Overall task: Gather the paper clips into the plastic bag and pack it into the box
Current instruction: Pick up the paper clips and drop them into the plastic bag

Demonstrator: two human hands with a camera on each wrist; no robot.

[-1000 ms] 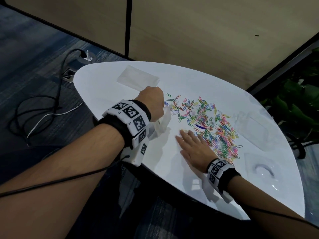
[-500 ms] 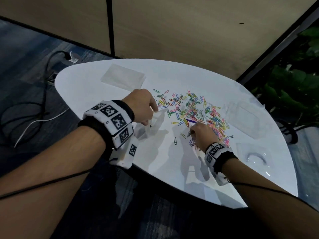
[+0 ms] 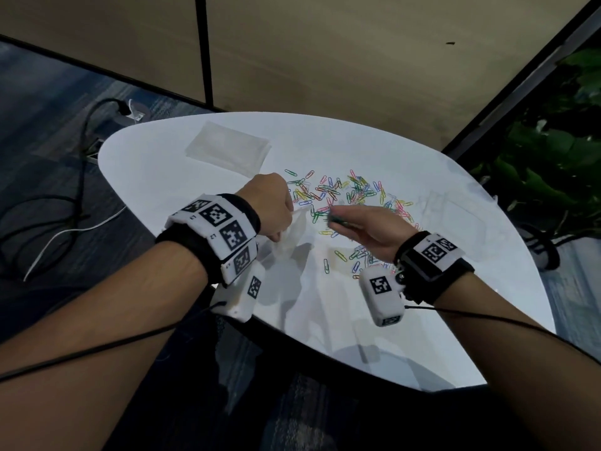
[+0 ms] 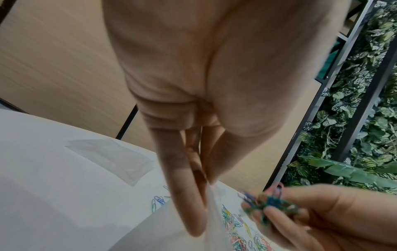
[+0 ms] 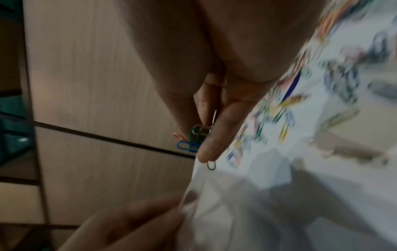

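Coloured paper clips (image 3: pixel 351 196) lie scattered on the white table (image 3: pixel 357 320). My left hand (image 3: pixel 271 206) pinches the rim of a clear plastic bag (image 3: pixel 292 236) and holds it upright near the table's left side; the left wrist view shows the bag (image 4: pixel 182 225) hanging from my fingers (image 4: pixel 187 195). My right hand (image 3: pixel 354 226) is raised just right of the bag's mouth, pinching a small bunch of clips (image 4: pixel 268 202). In the right wrist view those clips (image 5: pixel 193 137) stick out between my fingertips above the bag (image 5: pixel 225 195). A clear plastic box (image 3: pixel 455 216) lies at the right.
A second flat clear bag (image 3: pixel 227 148) lies at the table's back left. A clear lid or tray (image 3: pixel 533 268) is faintly visible near the right edge. Cables (image 3: pixel 65 209) run over the floor at the left; plants (image 3: pixel 553 157) stand at the right.
My right hand closed on a bunch of clips in the pile, lifted off the table and moved left to the bag. The left hand kept holding the bag.
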